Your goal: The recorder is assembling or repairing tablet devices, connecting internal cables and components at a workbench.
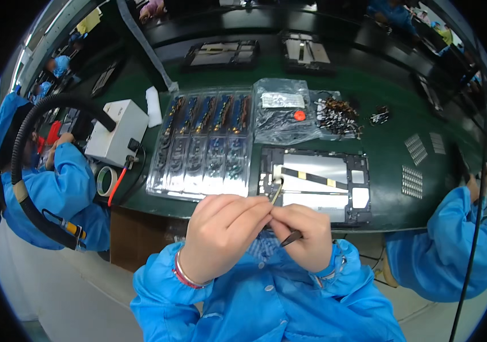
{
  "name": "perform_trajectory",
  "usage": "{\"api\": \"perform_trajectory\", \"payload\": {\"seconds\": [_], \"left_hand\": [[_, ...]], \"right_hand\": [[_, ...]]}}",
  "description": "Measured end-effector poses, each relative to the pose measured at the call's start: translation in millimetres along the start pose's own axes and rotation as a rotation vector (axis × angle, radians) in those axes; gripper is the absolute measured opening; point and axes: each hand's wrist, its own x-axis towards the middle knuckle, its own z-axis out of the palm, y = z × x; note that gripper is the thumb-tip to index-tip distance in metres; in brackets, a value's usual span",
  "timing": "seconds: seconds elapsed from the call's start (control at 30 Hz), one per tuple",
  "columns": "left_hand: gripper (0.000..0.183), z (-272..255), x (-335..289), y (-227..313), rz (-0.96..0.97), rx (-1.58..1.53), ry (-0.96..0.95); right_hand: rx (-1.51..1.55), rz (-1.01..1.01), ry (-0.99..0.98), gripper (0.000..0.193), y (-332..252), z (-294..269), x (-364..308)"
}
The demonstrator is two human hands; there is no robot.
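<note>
My two hands meet in front of my chest, just at the near edge of an opened tablet-like device (317, 178) with a silver plate and a black-and-yellow strip. In my closed right hand (307, 235) is a pair of tweezers (292, 238). Their dark end sticks out below the fingers, and a slim tip points up over the device's left part. My left hand (216, 235) is closed, its fingertips pinched together against the right fingers. What it holds, if anything, is hidden.
Left of the device lies a clear compartment tray (201, 191) of small circuit boards. Beyond sit plastic bags (280, 122) and a pile of small parts (337, 114). A white box (117, 132) with a black hose and a tape roll (106, 181) stand left. Co-workers sit on both sides.
</note>
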Motion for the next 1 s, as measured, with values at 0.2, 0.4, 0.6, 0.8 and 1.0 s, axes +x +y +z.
{"api": "perform_trajectory", "payload": {"seconds": [0.2,0.4,0.6,0.8,1.0], "left_hand": [[0.024,-8.1,-17.7,4.6,0.054,0.200,-0.001],[0.017,-36.1,-54.3,-7.1,-0.320,0.340,0.351],[0.010,-53.2,-195.9,-56.3,-0.925,0.665,0.330],[0.015,-43.8,-206.8,-58.4,-1.225,0.704,-0.052],[0.037,-6.0,-82.4,-10.8,-0.809,-0.419,0.349]], "right_hand": [[0.009,-0.067,-0.064,0.019,-1.1,15.1,-7.8],[0.109,-0.038,-0.227,0.025,3.4,14.7,-22.5],[0.289,0.185,-0.343,0.033,14.5,21.7,-32.5],[0.322,0.239,-0.431,0.035,18.8,21.0,-23.0],[0.467,0.337,-0.463,0.030,22.0,20.7,-17.6]]}}
